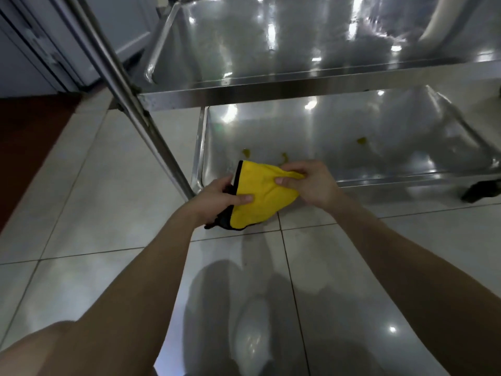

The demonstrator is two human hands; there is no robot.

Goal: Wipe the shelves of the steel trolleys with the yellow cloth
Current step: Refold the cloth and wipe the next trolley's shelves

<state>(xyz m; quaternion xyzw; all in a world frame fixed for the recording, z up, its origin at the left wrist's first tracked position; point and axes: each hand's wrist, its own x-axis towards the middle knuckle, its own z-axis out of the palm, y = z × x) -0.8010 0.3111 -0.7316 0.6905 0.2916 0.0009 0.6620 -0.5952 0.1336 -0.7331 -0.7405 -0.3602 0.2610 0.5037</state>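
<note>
You had a pale glossy tile floor (81, 213) under you, w/ thin dark grout lines (288, 267) crossing it & a bright light spot (392, 329) reflected btm right. At left, a dark reddish-brown strip (32, 147) ran alongside the tiles. Upper left, grey-blue panels (119, 20) stood behind a darker ridged frame (40, 50); door or cabinet, couldn't tell.
</note>
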